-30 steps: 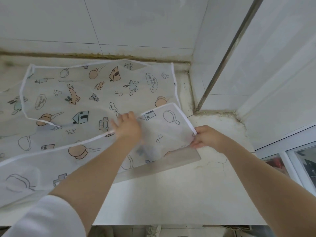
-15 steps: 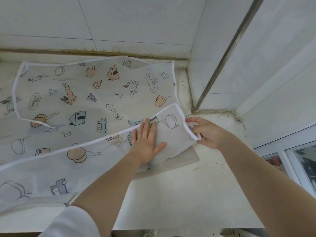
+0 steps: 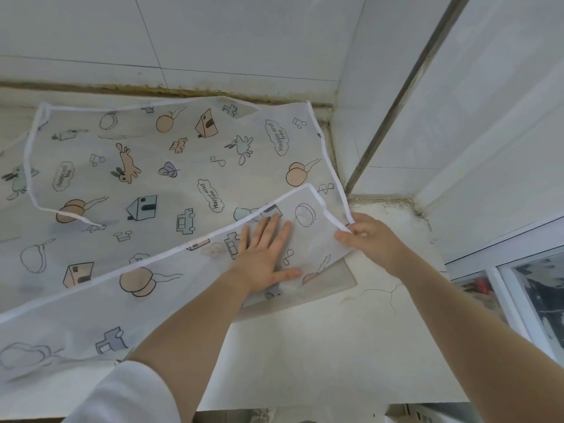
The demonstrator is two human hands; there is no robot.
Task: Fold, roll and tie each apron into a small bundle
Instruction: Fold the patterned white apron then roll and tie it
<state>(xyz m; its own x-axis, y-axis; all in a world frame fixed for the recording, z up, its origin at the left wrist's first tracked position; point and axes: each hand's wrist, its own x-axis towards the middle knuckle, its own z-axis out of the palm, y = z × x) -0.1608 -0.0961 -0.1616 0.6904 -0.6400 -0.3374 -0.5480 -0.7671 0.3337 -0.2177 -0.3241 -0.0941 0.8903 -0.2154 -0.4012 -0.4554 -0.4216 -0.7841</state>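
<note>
A translucent white apron (image 3: 171, 178) with cartoon prints and white edging lies spread over the pale counter (image 3: 320, 355). Its near edge is folded over the rest as a long flap (image 3: 100, 303). My left hand (image 3: 264, 256) lies flat on the right end of that flap, fingers straight and spread. My right hand (image 3: 370, 239) pinches the flap's right corner at the white edging, just right of my left hand.
White tiled wall (image 3: 213, 38) runs along the back, and a corner post (image 3: 399, 93) rises at the right. A window frame (image 3: 500, 270) borders the counter's right side. The counter's front edge (image 3: 305, 407) is near me, with bare surface at front right.
My left hand has come out from under the flap and now presses flat on top of it. My right hand shifted slightly back along the corner it holds.
</note>
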